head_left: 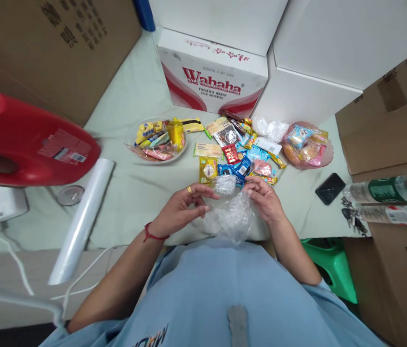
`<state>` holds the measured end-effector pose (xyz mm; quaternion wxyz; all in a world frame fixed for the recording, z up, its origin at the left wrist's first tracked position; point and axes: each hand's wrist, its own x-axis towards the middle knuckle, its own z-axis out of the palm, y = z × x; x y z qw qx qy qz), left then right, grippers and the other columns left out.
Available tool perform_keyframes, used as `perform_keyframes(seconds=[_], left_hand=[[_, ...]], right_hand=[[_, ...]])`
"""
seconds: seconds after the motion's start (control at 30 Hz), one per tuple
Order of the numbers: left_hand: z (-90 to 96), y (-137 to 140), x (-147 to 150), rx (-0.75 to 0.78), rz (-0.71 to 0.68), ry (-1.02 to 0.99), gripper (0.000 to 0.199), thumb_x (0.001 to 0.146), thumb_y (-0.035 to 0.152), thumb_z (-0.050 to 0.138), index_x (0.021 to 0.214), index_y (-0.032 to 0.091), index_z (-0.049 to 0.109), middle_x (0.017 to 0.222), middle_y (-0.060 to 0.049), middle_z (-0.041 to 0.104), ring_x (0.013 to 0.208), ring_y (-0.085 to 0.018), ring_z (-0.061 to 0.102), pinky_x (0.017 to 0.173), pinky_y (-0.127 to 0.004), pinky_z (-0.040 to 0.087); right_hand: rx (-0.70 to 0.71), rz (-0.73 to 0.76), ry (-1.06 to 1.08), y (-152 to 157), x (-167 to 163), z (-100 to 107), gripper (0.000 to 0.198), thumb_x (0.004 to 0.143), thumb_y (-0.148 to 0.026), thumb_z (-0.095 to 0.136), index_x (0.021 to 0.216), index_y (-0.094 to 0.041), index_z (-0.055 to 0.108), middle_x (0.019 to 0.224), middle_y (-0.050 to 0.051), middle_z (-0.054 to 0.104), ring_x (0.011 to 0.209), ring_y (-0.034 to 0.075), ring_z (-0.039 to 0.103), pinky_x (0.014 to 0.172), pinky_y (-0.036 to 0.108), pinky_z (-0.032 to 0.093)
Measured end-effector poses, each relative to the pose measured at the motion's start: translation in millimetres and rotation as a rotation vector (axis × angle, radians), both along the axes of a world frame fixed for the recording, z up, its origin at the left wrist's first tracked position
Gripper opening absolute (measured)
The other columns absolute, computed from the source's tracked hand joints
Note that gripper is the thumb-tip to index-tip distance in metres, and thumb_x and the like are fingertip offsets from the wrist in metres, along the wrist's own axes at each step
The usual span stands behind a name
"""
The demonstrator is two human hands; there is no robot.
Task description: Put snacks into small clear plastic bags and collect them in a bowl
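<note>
A crumpled clear plastic bag hangs at the table's front edge, close against my blue shirt. My right hand pinches its upper right part between thumb and fingers. On the other side, my left hand has thumb and fingers apart, with the fingertips near the bag and nothing visibly held. Just beyond both hands lies a loose pile of wrapped snacks, among them a yellow packet, a red packet and blue packets.
A clear bowl of snacks stands left of the pile, a pink bowl right. Behind is a Wahaha carton. A phone, keys and bottles lie right; a plastic film roll and red jug are left.
</note>
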<state>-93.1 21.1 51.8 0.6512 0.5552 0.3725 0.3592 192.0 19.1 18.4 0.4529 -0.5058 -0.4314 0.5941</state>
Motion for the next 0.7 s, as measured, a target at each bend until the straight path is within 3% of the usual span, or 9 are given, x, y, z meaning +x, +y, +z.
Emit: perform_keyframes(seconds=[0.1,0.17,0.23,0.4,0.5,0.57,0.63,0.7], left_hand=[[18.9,-7.3,-7.0,0.303,0.044,0.143,0.019,0.092,0.027,0.07,0.109,0.019,0.074,0.105,-0.01,0.079,0.072,-0.013,0.067,0.073,-0.029,0.057],[29.5,-11.1,-11.9,0.472,-0.04,0.186,0.024,0.094,0.025,0.068,0.117,0.021,0.074,0.098,-0.007,0.079,0.074,-0.014,0.068,0.076,-0.029,0.057],[33.2,-12.6,-14.4,0.534,-0.149,0.215,0.03,0.096,0.029,0.065,0.125,0.022,0.072,0.096,-0.006,0.079,0.078,-0.015,0.071,0.078,-0.028,0.057],[12.8,-10.5,-6.7,0.41,-0.175,0.471,0.034,0.107,0.037,0.044,0.105,0.021,0.075,0.11,-0.007,0.079,0.091,-0.017,0.073,0.081,-0.028,0.057],[-1.1,-11.6,6.3,0.47,-0.14,0.658,0.026,0.102,0.035,0.052,0.1,0.021,0.074,0.112,-0.008,0.077,0.099,-0.022,0.071,0.089,-0.036,0.056],[-6.3,-12.9,19.4,0.582,-0.015,0.794,0.021,0.097,0.031,0.06,0.108,0.02,0.073,0.127,-0.013,0.073,0.112,-0.029,0.066,0.097,-0.045,0.053],[-10.3,-12.1,35.5,0.69,0.116,0.891,0.036,0.091,0.032,0.067,0.125,0.02,0.069,0.148,-0.018,0.061,0.128,-0.036,0.056,0.105,-0.055,0.046],[-15.6,-7.9,51.3,0.755,0.142,0.892,0.052,0.088,0.034,0.071,0.138,0.021,0.062,0.156,-0.019,0.053,0.139,-0.039,0.047,0.112,-0.059,0.038]], right_hand=[[0.162,-0.107,-0.041,-0.6,11.1,12.4,0.045,0.081,-0.048,0.083,0.119,-0.029,0.069,0.089,0.001,0.075,0.089,0.021,0.068,0.091,0.038,0.054],[0.278,-0.136,-0.075,-2.3,20.2,18.8,0.034,0.084,-0.047,0.081,0.113,-0.031,0.072,0.084,0.002,0.074,0.098,0.024,0.069,0.096,0.042,0.054],[0.362,-0.116,-0.117,-5.0,28.0,21.2,0.021,0.087,-0.046,0.079,0.102,-0.032,0.075,0.076,0.003,0.072,0.11,0.027,0.067,0.099,0.045,0.053],[0.383,0.001,-0.178,-14.5,33.4,13.0,0.014,0.091,-0.044,0.074,0.088,-0.032,0.079,0.062,0.005,0.064,0.122,0.031,0.064,0.097,0.047,0.053],[0.383,0.054,-0.177,-19.0,30.1,8.4,0.017,0.093,-0.046,0.072,0.087,-0.032,0.079,0.059,0.004,0.063,0.122,0.031,0.064,0.098,0.047,0.052],[0.381,0.078,-0.174,-20.2,27.1,8.7,0.019,0.094,-0.047,0.07,0.087,-0.032,0.079,0.059,0.004,0.063,0.122,0.031,0.064,0.098,0.047,0.052],[0.377,0.104,-0.177,-20.7,23.7,11.7,0.022,0.093,-0.05,0.071,0.085,-0.031,0.079,0.059,0.005,0.063,0.122,0.032,0.063,0.1,0.048,0.051],[0.361,0.142,-0.19,-21.6,20.7,16.3,0.026,0.094,-0.053,0.07,0.083,-0.031,0.079,0.06,0.006,0.063,0.123,0.033,0.063,0.101,0.05,0.05]])
